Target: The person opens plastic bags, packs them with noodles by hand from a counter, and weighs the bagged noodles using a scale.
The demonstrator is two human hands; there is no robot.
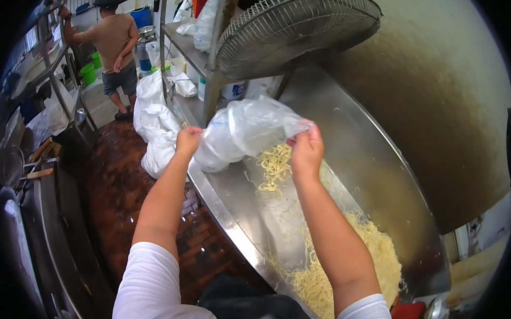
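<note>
A clear plastic bag (237, 132) is stretched between my two hands above a metal tray table (374, 161). My left hand (188, 140) pinches the bag's left end, near the table's left rim. The other end is gripped by my right hand (307, 149), with the fingers closed on the plastic. Pale yellow noodles (274, 169) lie on the metal just below the bag. A larger heap of noodles (377, 251) lies nearer to me, beside and under my right forearm.
A large fan (296, 31) stands over the table's far end. White sacks (153, 121) hang at its left. A person (113, 46) stands at the back left. Strainers (11, 165) and a metal counter (50, 234) line the left side of the wet tiled floor (110, 181).
</note>
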